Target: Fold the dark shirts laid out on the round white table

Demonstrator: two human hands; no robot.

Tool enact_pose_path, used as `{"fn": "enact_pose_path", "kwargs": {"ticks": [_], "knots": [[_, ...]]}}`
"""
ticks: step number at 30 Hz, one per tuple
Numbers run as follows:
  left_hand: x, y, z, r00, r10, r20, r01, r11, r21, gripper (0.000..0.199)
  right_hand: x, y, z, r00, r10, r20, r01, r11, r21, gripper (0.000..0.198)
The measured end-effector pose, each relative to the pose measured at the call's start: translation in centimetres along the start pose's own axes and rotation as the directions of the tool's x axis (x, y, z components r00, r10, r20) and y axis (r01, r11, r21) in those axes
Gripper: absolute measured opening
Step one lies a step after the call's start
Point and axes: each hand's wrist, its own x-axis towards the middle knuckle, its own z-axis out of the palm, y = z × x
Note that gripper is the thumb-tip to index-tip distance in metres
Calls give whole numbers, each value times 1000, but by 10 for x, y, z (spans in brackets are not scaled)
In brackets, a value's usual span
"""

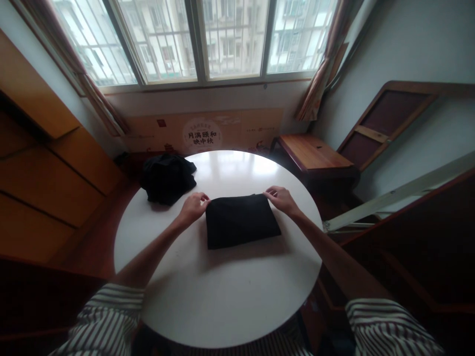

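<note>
A black cloth garment (241, 222), folded into a flat rectangle, lies at the middle of the round white table (237, 291). My left hand (195, 205) pinches its far left corner between thumb and fingers. At the far right corner, my right hand (280, 198) grips the cloth's edge in the same way. What kind of garment it is cannot be made out. A crumpled heap of black cloth (166, 178) rests on the table's far left part, beyond my left hand and apart from it.
A wooden stool or low bench (315, 151) stands behind the table at the right. Orange-brown cabinets (44, 188) line the left side. A printed box panel (222, 128) leans below the window (233, 44), and a pale metal bar (401, 198) slants at the right.
</note>
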Motion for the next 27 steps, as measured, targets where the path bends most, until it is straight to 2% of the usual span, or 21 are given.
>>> {"fn": "enact_pose_path", "kwargs": {"ticks": [2,3,5,7,9,11,14,16,19,20,22,24,26,27], "knots": [[-8,23,2,985,153,-77,-143,983,118,24,-13,-19,10,983,-171,-72,154,968,-196,25],[-13,35,4,967,244,-74,-232,962,141,27,-22,-29,17,962,-271,-40,253,935,-247,27],[-20,53,14,922,386,28,-386,914,128,33,-38,-47,34,893,-433,123,450,851,-271,33],[-23,60,27,893,418,167,-439,891,116,39,-49,-55,49,825,-482,295,558,780,-283,40],[-20,53,39,902,338,271,-385,911,146,45,-53,-51,57,819,-418,394,551,764,-335,48],[-14,38,47,916,242,321,-307,937,169,50,-49,-36,57,855,-311,416,478,784,-396,54],[-8,23,50,932,177,318,-241,955,174,53,-35,-7,47,907,-182,381,358,808,-467,55],[-9,24,47,943,176,282,-234,954,187,51,-27,8,39,927,-120,356,294,821,-490,53],[-24,40,36,944,288,160,-317,926,204,46,-27,15,30,952,-125,278,250,844,-475,54],[-33,46,32,925,357,130,-376,907,189,43,-31,14,28,960,-164,227,254,851,-460,54],[-54,50,24,856,499,137,-515,848,128,40,-46,6,21,954,-277,117,300,855,-423,56],[-76,43,19,772,605,195,-626,776,74,45,-66,-3,11,903,-415,110,424,823,-378,58],[-93,27,18,709,666,233,-695,716,68,53,-86,-6,2,801,-542,256,599,742,-303,62],[-98,17,18,693,682,234,-712,698,78,54,-93,-5,-1,739,-584,337,669,696,-261,63]]}}
